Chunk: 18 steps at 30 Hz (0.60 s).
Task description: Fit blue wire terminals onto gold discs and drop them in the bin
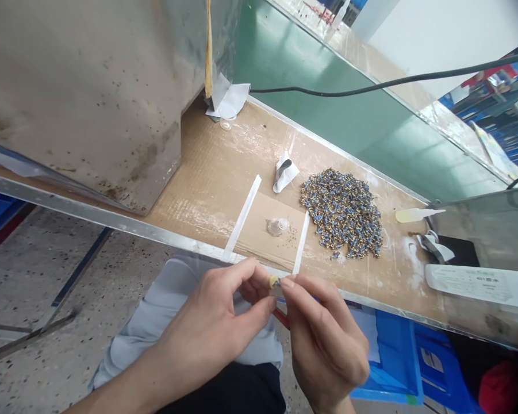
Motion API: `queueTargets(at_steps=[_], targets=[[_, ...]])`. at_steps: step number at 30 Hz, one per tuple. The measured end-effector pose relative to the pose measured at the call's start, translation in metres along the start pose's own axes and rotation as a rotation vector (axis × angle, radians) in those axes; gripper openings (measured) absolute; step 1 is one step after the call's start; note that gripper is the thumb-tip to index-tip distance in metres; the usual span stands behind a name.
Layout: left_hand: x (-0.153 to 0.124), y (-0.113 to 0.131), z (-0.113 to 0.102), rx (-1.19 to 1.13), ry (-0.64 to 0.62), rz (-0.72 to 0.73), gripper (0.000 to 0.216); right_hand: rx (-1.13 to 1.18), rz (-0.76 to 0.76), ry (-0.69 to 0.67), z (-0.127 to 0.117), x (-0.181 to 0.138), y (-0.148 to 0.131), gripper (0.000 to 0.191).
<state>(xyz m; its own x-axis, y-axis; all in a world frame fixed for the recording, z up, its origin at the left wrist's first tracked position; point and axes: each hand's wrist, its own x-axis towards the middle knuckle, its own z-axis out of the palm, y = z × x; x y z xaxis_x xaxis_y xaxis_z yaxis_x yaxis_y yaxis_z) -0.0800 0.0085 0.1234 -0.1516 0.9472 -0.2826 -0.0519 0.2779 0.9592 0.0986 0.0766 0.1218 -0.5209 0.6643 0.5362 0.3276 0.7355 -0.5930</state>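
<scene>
My left hand (pixel 218 322) and my right hand (pixel 323 339) meet just below the front edge of the workbench (pixel 207 172). Their fingertips pinch a tiny yellowish part (pixel 274 281) between them, together with a thin clear piece. Both hands are closed in a pinch. On the bench beyond them lies a heap of small blue and gold parts (pixel 342 213). A small clear cap (pixel 278 226) sits on a cardboard patch framed by two white tape strips (pixel 242 215).
A stained metal housing (pixel 90 98) stands at the left of the bench. A black cable (pixel 371 85) runs over the green conveyor belt (pixel 349 115). A white dropper (pixel 418 214), crumpled paper (pixel 284 172) and a plastic bag (pixel 478 283) lie nearby. Blue bins (pixel 396 356) sit below.
</scene>
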Motion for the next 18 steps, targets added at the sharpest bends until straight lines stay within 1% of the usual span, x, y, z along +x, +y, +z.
queueTargets(at_steps=[4, 8, 12, 18], targets=[[0.002, -0.001, -0.006, -0.172, -0.088, -0.057, 0.011, 0.08, 0.111, -0.087, -0.006, 0.009, -0.002, 0.04], [0.004, -0.004, -0.009, -0.328, -0.174, -0.145, 0.015, 0.136, 0.219, -0.149, -0.009, 0.014, -0.004, 0.031], [0.005, -0.01, -0.009, -0.452, -0.241, -0.192, 0.02, 0.172, 0.27, -0.165, -0.01, 0.015, -0.004, 0.028], [0.004, -0.017, -0.004, -0.673, -0.276, -0.249, 0.014, 0.208, 0.331, -0.174, -0.011, 0.016, -0.003, 0.024]])
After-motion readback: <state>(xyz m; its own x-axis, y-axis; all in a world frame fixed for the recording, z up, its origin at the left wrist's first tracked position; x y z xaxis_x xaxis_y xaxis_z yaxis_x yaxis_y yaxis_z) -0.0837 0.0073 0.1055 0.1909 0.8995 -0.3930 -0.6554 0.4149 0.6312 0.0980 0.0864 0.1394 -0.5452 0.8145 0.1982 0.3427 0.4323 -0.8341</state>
